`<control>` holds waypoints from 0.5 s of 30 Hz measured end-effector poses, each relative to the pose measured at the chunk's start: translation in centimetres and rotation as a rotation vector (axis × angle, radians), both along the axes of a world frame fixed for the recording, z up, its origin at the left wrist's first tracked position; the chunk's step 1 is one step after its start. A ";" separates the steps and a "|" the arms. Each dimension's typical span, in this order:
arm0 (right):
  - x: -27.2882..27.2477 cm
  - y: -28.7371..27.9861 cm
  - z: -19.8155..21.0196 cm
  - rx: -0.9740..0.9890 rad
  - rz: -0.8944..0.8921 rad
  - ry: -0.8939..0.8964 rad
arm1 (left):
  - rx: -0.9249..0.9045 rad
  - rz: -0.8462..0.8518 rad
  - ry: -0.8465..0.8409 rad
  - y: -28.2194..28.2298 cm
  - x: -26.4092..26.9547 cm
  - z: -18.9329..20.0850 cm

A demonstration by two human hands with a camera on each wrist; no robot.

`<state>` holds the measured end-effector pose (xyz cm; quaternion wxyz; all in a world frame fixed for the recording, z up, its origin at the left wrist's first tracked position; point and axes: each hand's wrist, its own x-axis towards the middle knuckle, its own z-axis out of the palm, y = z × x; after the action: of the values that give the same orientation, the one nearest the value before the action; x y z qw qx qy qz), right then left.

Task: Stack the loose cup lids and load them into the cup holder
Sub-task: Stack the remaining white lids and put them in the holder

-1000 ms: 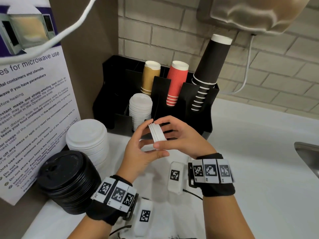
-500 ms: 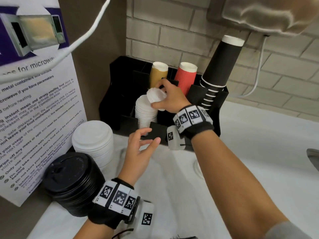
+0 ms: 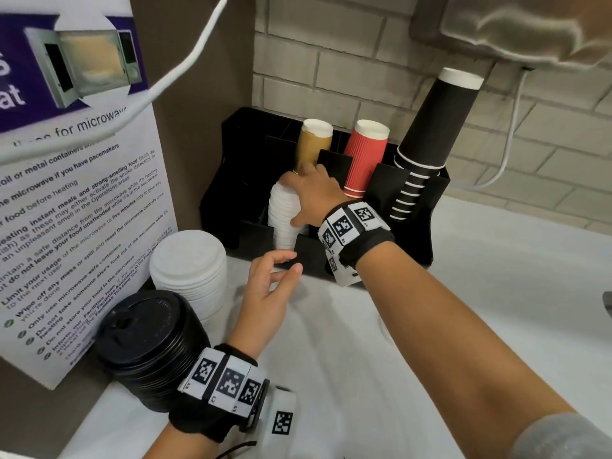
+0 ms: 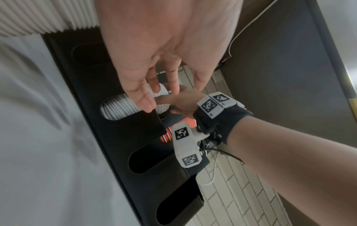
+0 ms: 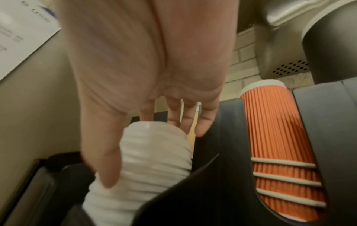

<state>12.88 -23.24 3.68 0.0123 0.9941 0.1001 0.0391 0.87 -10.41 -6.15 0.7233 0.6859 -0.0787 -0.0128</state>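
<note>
Lit evenly and fairly brightly in the head view, with soft shadows on the white table (image 3: 480, 293) below the right grip (image 3: 314, 197). Bowed brick lines toward the frame edges. Dimmer and warm-toned in the right wrist view, smeared by motion blur around the grip. Blurred at the near left edge of the left wrist view.

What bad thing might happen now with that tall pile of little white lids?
The small white lid stack stands well above its slot in the black holder, so it might lean or spill when the right hand lets go. That hand is also beside the tan cups and could bump them. The left hand hovers open and isn't steadying anything.
</note>
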 end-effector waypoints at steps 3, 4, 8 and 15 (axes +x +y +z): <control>-0.3 0.2 -0.1 -0.018 0.012 -0.038 | 0.001 -0.001 -0.002 -0.2 -0.2 0.2; -0.4 0.2 -0.2 -0.018 0.019 -0.041 | -0.001 -0.003 -0.002 -0.2 -0.3 0.2; -0.8 0.5 -0.4 -0.014 0.022 -0.021 | 0.000 -0.014 0.005 -0.2 -0.4 0.4; -6.2 -4.0 2.0 0.781 -0.119 -0.281 | -0.003 -0.003 0.011 0.3 -0.2 0.4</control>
<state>6.72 -27.23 5.65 -0.3498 0.9132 0.0177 0.2084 0.63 -10.12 -5.75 0.7246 0.6847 -0.0757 -0.0172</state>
